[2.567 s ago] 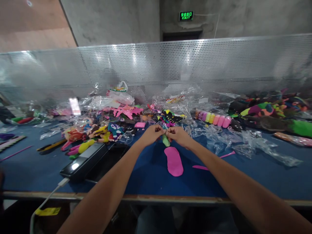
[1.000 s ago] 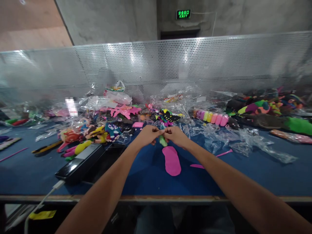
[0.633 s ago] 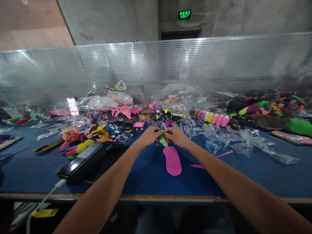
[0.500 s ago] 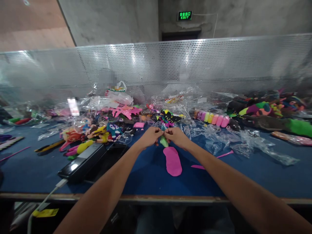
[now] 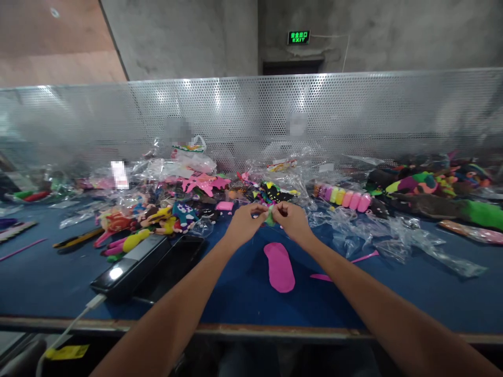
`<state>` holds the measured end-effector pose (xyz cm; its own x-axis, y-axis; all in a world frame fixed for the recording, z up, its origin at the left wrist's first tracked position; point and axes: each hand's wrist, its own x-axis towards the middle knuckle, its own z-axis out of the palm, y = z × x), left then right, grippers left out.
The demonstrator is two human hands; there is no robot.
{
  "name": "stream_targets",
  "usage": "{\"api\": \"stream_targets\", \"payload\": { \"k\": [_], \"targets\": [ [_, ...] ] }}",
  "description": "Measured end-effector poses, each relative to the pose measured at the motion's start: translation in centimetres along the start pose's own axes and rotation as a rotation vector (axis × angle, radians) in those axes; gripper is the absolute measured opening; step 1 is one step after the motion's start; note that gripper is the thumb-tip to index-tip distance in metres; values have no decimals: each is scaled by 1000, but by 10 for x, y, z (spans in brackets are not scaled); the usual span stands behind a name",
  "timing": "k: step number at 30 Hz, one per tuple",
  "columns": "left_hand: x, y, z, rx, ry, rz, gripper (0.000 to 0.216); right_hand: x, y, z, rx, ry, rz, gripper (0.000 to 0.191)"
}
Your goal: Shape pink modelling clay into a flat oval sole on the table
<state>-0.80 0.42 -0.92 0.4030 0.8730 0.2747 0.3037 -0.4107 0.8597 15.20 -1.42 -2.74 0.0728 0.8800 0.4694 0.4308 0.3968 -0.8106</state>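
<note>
Both my hands meet above the middle of the blue table. The curled fingers of my left hand (image 5: 247, 224) and the pinched fingers of my right hand (image 5: 293, 221) hold a pale green piece of clay (image 5: 270, 217) between them. Fingers cover part of it, and I cannot tell whether a clear wrapper is around it. Below the hands a flat pink clay shape (image 5: 280, 268), long and rounded, lies on the table. A pink modelling tool (image 5: 321, 277) sits beside my right forearm, and another pink tool (image 5: 365, 256) rests beyond that forearm.
A black power bank (image 5: 129, 267) with a white cable and a dark phone (image 5: 173, 267) lie left of my left arm. Clay figures (image 5: 153, 217), a row of coloured clay packs (image 5: 346, 199) and crumpled clear bags (image 5: 393, 235) spread along a perforated metal screen (image 5: 243, 104).
The green clay, hanging below my fingertips earlier, is now higher and more between them. My hands have parted slightly. The whole view has shifted a little downward in the picture.
</note>
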Motion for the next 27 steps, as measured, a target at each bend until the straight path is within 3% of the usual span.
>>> {"api": "stream_targets", "payload": {
  "k": [4,9,22,27],
  "targets": [
    [0,-4,5,45,56,14,24,0,-2,0,-202,46,-114,6],
    [1,-8,7,189,56,-51,23,0,2,6,-341,-22,-97,5],
    [1,-8,8,389,145,-21,18,0,8,8,-339,-108,-138,6],
    [3,-12,7,368,91,-66,20,1,13,8,-238,-120,-117,6]
  ]
}}
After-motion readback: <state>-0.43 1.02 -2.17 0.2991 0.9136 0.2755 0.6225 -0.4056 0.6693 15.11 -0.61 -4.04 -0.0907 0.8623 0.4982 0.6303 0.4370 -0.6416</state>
